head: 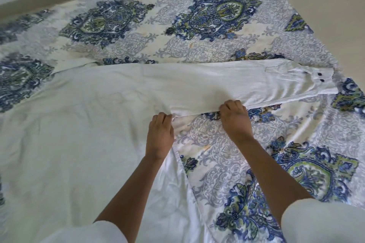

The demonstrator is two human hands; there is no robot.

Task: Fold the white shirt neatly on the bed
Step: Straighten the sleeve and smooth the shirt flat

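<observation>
Left hand [160, 134]: we pinch the white shirt [79, 124] at its armpit, anchoring it.
Right hand [234, 117]: curled, gripping the sleeve [217, 85] edge for folding.

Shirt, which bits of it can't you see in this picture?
- Shirt: in the head view its body runs off the left and bottom edges.
- Fingertips: left hand and right hand curl into the cloth, which hides them.
- Fold at the far left: too blurred to tell collar from sleeve.
</observation>
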